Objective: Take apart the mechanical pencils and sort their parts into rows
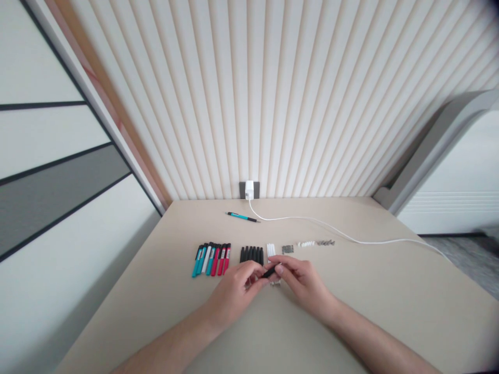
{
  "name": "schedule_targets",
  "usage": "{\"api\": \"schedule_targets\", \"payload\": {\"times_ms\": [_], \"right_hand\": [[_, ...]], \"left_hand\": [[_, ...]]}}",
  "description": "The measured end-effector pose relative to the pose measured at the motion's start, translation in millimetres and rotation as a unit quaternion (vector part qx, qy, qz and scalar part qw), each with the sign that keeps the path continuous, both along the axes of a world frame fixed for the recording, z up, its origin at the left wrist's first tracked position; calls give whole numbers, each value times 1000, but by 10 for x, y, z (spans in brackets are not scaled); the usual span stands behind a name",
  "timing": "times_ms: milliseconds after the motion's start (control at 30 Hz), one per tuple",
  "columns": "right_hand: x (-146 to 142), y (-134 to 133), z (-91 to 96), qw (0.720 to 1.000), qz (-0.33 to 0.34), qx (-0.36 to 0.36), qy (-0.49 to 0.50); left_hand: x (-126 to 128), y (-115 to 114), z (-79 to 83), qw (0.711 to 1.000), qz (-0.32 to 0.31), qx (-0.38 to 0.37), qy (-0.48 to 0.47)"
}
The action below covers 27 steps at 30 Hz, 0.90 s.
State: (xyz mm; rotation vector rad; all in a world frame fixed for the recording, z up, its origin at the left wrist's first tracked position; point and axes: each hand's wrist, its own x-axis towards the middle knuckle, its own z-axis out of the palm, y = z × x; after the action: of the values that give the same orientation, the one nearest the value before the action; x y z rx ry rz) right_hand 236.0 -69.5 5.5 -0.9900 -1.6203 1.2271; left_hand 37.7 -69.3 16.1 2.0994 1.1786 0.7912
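Between my two hands is a black pen grip section, held above the table. My left hand pinches its left end. My right hand closes on its other end with thumb and fingers; whether a smaller part is in those fingertips I cannot tell. Just behind the hands lie a row of black pen grips and white refills, their near ends partly hidden. To the left are several pen barrels in teal, white and pink with black tops. Small metallic tips show under my fingers.
Right of the refills lie small springs, little white parts and grey metallic pieces. A whole teal and black pen rests farther back. A white cable runs from a wall charger across the table.
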Motion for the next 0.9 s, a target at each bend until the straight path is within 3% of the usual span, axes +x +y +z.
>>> {"api": "schedule_targets", "payload": {"times_ms": [267, 367, 700, 900], "right_hand": [[53, -18, 73, 989, -37, 41, -138], [73, -14, 105, 978, -22, 63, -197], [129, -18, 94, 960, 10, 198, -198], [112, 9, 86, 969, 2, 166, -182]], "left_hand": [[-30, 4, -8, 996, -7, 91, 9], [-54, 11, -10, 994, -24, 110, -7], [-85, 32, 68, 998, -6, 49, -35], [-97, 61, 80, 997, 30, 41, -63]]}}
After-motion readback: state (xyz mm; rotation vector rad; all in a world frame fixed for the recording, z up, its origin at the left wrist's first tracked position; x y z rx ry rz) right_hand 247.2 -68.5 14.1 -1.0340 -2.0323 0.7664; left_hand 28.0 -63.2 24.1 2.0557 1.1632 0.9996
